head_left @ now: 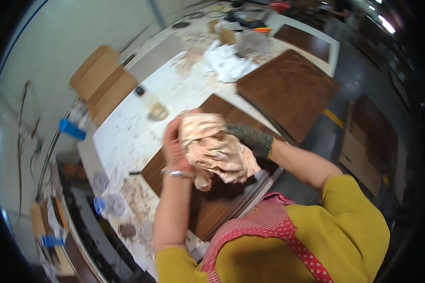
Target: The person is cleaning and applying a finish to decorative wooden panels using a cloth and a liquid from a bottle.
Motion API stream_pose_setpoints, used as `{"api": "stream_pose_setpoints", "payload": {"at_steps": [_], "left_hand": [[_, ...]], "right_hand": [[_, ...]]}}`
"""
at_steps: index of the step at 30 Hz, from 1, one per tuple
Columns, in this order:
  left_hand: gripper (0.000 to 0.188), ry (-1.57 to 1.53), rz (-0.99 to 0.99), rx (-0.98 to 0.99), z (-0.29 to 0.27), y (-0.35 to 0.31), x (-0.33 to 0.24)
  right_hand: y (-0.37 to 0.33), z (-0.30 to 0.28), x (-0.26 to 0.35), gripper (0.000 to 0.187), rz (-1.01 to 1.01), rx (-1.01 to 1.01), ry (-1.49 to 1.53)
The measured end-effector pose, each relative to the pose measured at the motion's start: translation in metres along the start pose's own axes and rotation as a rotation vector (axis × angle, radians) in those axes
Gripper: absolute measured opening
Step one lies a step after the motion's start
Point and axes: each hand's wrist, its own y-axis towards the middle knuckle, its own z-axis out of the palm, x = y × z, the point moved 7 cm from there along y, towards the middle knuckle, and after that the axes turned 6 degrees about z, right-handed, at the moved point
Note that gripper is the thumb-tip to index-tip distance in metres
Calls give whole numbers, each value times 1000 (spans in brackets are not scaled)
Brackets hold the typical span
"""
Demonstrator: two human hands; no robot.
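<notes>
My left hand (pixel 174 150) is bare, wears a metal bracelet, and grips the left side of a crumpled, brown-stained pinkish rag (pixel 217 150). Next to it my right hand (pixel 251 138), in a dark knit glove, is pressed into the rag's right side, mostly hidden behind the cloth. Both hands hold the rag bunched up above a dark brown wooden panel (pixel 208 214) that lies on a white, stained worktable (pixel 127 137). My yellow sleeves and red dotted apron fill the lower part of the view.
A second, larger brown panel (pixel 288 89) lies farther along the table. A crumpled white cloth (pixel 226 63) and a small black-capped bottle (pixel 151 103) sit nearby. Cardboard boxes (pixel 104 80) stand at the left, clear plastic containers (pixel 108 203) near the table edge.
</notes>
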Motion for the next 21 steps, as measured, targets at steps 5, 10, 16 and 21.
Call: {"api": "stream_pose_setpoints", "payload": {"at_steps": [5,10,16,21], "left_hand": [[42,-32,-33,-204,-25,4,-1],[25,764,127,-206,-120,0,-67],[82,1344,343,-613,-205,57,-152],[112,1583,578,-593,-258,119,-184]], "right_hand": [[21,69,-6,52,238,95,1199],[21,39,-19,46,311,-19,833],[-11,7,-27,63,156,-225,774],[-25,-3,-70,43,266,-361,1006]]}}
